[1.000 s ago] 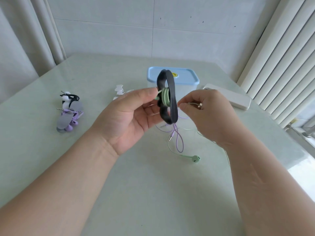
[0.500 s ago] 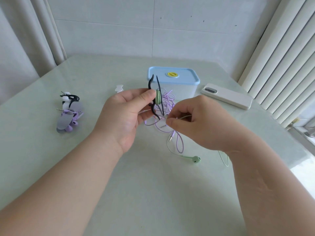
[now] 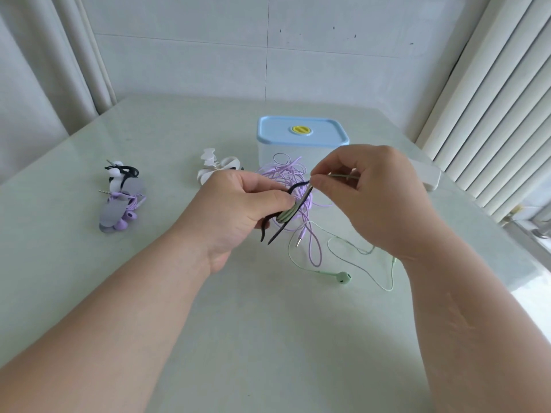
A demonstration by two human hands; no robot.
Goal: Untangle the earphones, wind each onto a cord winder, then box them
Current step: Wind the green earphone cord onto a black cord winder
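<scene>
Left hand grips the black winder, now tilted flat; right hand, risen toward 1 o'clock, pinches the green cord. Another turn laid; an earbud remains on the bench.

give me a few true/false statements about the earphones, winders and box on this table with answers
1. The left hand holds a black cord winder with green cable wound on it. True.
2. The box has its lid off. False: the blue lid is on.
3. The green earbud lies loose on the table. True.
4. The right hand is empty and flat on the table. False: it is raised, pinching the green cable near the winder.
5. The loose purple earphone cable is wound onto a winder. False: it lies in a tangle in front of the box.
</scene>
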